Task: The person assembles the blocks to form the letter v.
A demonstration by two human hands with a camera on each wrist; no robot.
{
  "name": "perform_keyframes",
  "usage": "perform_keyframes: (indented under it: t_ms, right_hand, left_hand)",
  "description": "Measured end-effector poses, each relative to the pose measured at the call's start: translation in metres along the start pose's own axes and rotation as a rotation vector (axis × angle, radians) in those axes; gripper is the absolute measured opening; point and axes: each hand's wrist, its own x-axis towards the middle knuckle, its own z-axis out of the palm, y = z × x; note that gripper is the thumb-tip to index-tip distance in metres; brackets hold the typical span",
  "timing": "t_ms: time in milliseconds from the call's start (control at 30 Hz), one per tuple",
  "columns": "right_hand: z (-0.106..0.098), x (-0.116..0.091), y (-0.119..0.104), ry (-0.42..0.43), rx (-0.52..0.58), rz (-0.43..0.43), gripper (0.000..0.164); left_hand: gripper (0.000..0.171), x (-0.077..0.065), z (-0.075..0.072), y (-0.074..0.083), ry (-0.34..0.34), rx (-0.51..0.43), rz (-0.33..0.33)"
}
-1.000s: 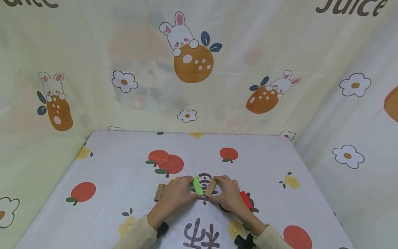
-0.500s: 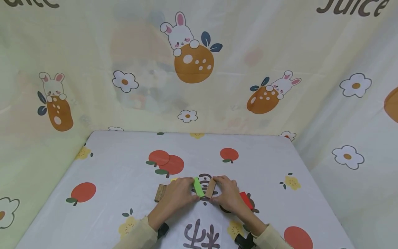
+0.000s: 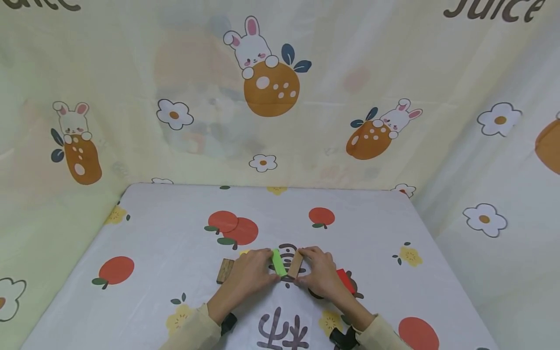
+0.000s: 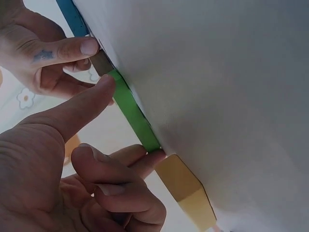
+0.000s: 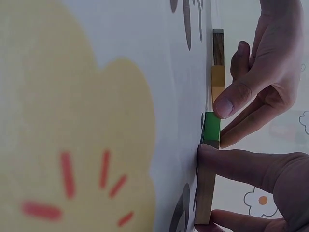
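Note:
My left hand [image 3: 251, 272] pinches a bright green block [image 3: 278, 263] between thumb and fingers, at the middle of the table. Facing it, my right hand [image 3: 321, 273] holds a light wooden block [image 3: 295, 264] by its two ends. Both blocks lie slanted on the cloth like a V, their near ends close together. In the left wrist view, the thumb [image 4: 105, 87] presses one end of the green block while fingers reach its other end. The right wrist view has the wooden block [image 5: 206, 186] lying along the table surface.
A brown wood-grain block [image 3: 225, 271] lies left of my left hand, and a red block [image 3: 345, 281] beside my right wrist. A yellow block [image 4: 186, 188] sits near my left fingers; a blue block [image 4: 72, 18] shows past my right hand. Printed cloth covers the table [image 3: 367, 233].

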Motion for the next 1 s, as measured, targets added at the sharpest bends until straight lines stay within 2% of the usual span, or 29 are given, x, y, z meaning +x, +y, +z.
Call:
perform_keyframes:
  t_ms: [767,1000]
  right_hand:
    - [-0.0041,0.0010,0.0020,-0.018,0.003,-0.022,0.075]
    - [-0.0054,0.0005,0.0049,-0.020,-0.022,-0.057,0.081]
  left_hand:
    - [0.061,-0.0004,-0.0012,0.0031,-0.036,-0.024,-0.036]
    - [0.072,-0.0014,-0.0026,0.0018,-0.021,-0.017,-0.041]
